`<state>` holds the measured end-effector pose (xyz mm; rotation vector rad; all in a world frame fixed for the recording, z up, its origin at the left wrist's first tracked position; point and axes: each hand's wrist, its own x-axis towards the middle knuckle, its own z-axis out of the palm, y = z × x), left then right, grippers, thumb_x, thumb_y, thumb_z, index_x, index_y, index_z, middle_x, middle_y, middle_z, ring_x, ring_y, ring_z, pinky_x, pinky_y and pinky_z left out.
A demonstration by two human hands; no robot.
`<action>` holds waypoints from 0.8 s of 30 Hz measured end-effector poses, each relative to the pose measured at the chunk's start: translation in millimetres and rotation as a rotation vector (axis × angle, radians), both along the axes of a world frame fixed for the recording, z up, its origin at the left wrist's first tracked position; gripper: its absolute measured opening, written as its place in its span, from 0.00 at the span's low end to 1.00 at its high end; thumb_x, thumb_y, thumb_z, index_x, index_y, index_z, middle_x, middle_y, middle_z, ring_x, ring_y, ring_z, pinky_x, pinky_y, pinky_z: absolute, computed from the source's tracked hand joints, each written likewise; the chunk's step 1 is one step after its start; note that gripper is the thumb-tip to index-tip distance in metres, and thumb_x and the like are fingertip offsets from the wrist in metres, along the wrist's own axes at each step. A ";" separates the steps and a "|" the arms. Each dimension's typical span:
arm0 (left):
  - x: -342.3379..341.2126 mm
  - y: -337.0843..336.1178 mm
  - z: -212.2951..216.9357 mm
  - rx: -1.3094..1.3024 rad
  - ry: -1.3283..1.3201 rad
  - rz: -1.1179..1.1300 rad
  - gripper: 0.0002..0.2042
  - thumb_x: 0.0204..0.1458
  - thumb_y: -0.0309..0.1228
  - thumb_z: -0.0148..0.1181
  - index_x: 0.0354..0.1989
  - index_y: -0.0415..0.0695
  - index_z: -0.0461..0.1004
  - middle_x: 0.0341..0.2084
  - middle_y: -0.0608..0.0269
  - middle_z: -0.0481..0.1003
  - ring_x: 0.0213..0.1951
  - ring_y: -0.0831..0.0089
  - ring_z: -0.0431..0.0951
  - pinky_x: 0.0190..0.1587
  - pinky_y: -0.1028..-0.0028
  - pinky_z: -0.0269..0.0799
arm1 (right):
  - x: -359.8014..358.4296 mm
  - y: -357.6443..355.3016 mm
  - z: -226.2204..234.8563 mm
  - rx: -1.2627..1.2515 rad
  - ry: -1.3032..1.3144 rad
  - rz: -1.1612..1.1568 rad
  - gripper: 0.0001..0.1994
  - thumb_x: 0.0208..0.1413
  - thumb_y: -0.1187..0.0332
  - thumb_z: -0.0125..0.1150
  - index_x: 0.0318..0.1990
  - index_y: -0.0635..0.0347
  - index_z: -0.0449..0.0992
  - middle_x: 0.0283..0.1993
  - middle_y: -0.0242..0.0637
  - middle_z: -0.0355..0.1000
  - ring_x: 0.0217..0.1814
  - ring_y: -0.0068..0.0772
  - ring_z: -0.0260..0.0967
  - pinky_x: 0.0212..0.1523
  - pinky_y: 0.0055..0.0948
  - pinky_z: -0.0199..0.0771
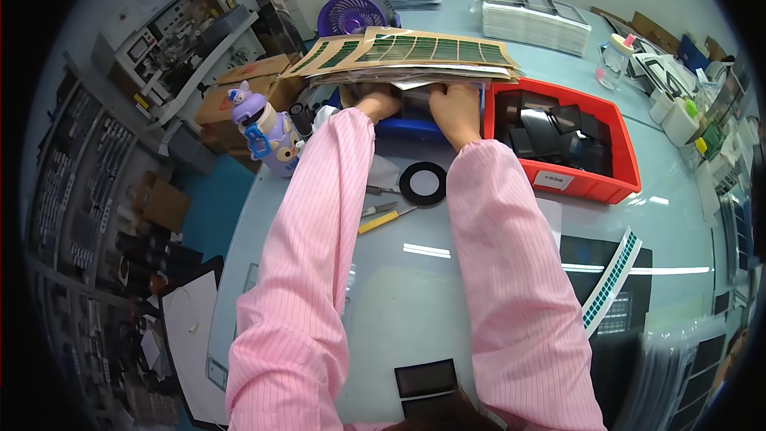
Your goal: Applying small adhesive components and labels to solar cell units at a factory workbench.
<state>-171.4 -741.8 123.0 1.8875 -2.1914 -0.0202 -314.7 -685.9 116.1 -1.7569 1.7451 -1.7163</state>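
Observation:
Both my arms, in pink striped sleeves, reach forward to a blue bin under an overhanging stack of sheets. My left hand is at the bin's left part, its fingers curled inward and partly hidden. At the right part, my right hand is closed with bent fingers; what it grips is hidden. Greyish-dark flat pieces show between the hands inside the bin. Above them lies the stack of brown-backed sheets with rows of green labels. Touching the bin's right side is a red bin of black flat pieces.
A tape roll, a yellow-handled tool and a knife lie nearer me. Black panels sit at the front edge. A purple bottle stands left, a purple fan behind. Label strip lies right.

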 end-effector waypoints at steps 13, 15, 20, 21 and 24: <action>87.2 -119.6 -41.5 -0.502 0.056 -0.020 0.26 0.60 0.40 0.45 0.66 0.44 0.62 0.67 0.49 0.60 0.68 0.54 0.57 0.70 0.62 0.50 | 40.0 11.9 40.2 -0.077 -0.126 0.036 0.12 0.58 0.64 0.55 0.38 0.64 0.80 0.39 0.57 0.76 0.45 0.62 0.72 0.47 0.48 0.70; -2.8 -82.6 -67.1 -0.228 0.200 -0.007 0.28 0.60 0.41 0.46 0.68 0.44 0.59 0.69 0.50 0.56 0.70 0.55 0.55 0.71 0.62 0.48 | -15.1 4.6 -8.5 -0.009 -0.044 -0.065 0.13 0.58 0.64 0.55 0.38 0.63 0.80 0.39 0.57 0.76 0.44 0.62 0.72 0.47 0.48 0.70; 33.4 -76.1 -46.9 -0.361 0.176 -0.009 0.27 0.61 0.40 0.44 0.69 0.44 0.57 0.70 0.49 0.54 0.71 0.56 0.53 0.71 0.61 0.46 | 10.9 9.8 15.1 -0.007 -0.079 -0.067 0.13 0.58 0.63 0.54 0.38 0.63 0.81 0.39 0.58 0.76 0.44 0.62 0.73 0.47 0.49 0.71; 38.9 -74.1 -44.3 -0.382 0.212 -0.007 0.27 0.62 0.40 0.44 0.69 0.44 0.57 0.70 0.49 0.54 0.71 0.55 0.52 0.72 0.61 0.44 | 14.7 11.2 19.5 -0.013 -0.086 -0.059 0.13 0.58 0.63 0.54 0.38 0.63 0.81 0.39 0.58 0.76 0.44 0.62 0.73 0.47 0.49 0.71; 30.8 -60.2 -31.5 -0.083 0.161 -0.050 0.27 0.62 0.40 0.43 0.69 0.43 0.57 0.70 0.48 0.54 0.71 0.54 0.52 0.72 0.60 0.44 | 7.9 10.5 13.2 -0.010 -0.083 -0.082 0.14 0.58 0.63 0.53 0.38 0.63 0.81 0.39 0.58 0.76 0.44 0.62 0.73 0.47 0.50 0.71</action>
